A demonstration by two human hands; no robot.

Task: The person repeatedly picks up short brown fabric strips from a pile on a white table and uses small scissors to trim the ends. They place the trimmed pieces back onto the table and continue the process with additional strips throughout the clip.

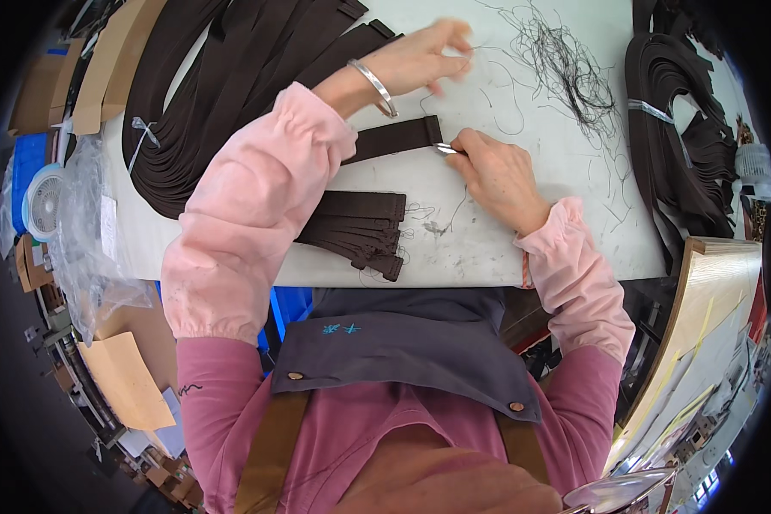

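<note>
My left hand, with a silver bangle at the wrist, is raised over the white table, blurred, its fingers apart; a thin thread seems to run near the fingertips. My right hand is closed around a small metal thread snipper, whose tips touch the corner of a dark brown strap end. Below this strap lies a stack of similar strap ends with loose threads hanging off them. A large bundle of dark brown straps, tied with clear plastic, spreads at the upper left, partly behind my left sleeve.
A tangle of cut dark threads lies at the table's upper right. Another tied strap bundle hangs over the right edge. Crumpled clear plastic, a small fan and cardboard are at the left; a wooden board stands lower right.
</note>
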